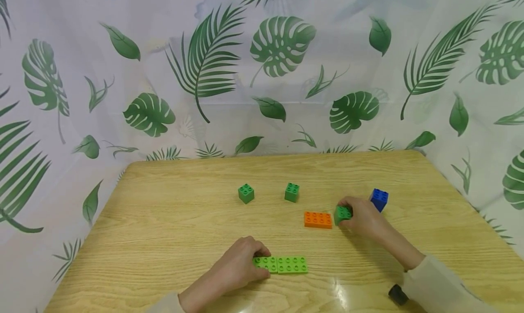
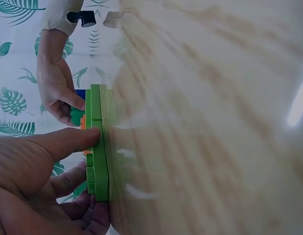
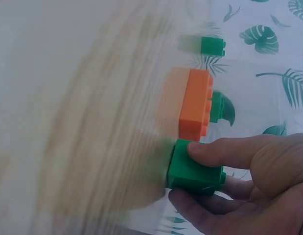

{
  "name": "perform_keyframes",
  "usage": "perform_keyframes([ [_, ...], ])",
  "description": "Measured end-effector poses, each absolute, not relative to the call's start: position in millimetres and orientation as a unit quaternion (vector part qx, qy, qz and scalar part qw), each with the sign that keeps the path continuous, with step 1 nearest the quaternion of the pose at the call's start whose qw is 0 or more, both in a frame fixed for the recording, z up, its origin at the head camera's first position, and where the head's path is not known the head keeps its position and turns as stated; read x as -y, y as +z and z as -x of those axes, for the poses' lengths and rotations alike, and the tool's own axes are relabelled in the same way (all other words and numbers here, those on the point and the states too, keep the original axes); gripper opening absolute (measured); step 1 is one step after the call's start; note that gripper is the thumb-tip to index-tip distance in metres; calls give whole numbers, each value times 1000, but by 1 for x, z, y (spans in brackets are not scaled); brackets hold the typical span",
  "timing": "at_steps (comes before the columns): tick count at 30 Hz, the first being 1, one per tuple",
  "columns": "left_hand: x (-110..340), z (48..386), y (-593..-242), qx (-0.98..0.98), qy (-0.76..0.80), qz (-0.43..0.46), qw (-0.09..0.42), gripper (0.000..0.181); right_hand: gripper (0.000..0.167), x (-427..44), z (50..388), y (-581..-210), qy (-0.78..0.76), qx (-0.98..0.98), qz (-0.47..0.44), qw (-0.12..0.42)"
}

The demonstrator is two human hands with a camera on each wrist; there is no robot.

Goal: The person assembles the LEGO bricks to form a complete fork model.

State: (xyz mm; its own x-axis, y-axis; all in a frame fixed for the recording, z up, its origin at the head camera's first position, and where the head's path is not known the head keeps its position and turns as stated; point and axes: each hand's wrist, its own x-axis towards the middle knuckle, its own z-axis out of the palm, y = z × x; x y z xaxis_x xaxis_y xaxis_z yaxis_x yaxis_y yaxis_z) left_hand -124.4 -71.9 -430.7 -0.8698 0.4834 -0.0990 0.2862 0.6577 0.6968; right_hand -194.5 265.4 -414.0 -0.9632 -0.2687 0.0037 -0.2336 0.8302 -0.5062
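Note:
Two lime-green building bricks lie end to end near the table's front: a left lime brick point(image 1: 266, 261) and a right lime brick point(image 1: 292, 265). My left hand point(image 1: 242, 266) pinches the left one between thumb and fingers, as the left wrist view also shows. Farther right, my right hand point(image 1: 363, 216) grips a dark green square brick point(image 3: 193, 169) by its sides. That brick stands beside an orange brick point(image 1: 317, 219), a small gap between them in the head view. A blue brick point(image 1: 379, 199) is just behind the right hand, its lower part partly hidden.
Two more green square bricks stand farther back, a left one point(image 1: 246, 193) and a right one point(image 1: 292, 192). A black object point(image 1: 398, 295) is at the right sleeve. Behind the wooden table point(image 1: 172, 204) hangs a leaf-print cloth point(image 1: 229, 135).

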Motion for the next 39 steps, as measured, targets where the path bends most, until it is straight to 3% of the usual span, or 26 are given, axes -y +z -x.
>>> perform_keyframes([
  [13,72,125,-432,-902,346,-215,143,37,41,-257,163,-404,-278,-944,152,96],
  [26,74,124,-431,-903,345,-216,140,35,47,-212,135,-397,-316,-916,227,100],
  [39,72,123,-431,-900,349,-227,133,34,40,-190,120,-399,-331,-905,244,108],
])
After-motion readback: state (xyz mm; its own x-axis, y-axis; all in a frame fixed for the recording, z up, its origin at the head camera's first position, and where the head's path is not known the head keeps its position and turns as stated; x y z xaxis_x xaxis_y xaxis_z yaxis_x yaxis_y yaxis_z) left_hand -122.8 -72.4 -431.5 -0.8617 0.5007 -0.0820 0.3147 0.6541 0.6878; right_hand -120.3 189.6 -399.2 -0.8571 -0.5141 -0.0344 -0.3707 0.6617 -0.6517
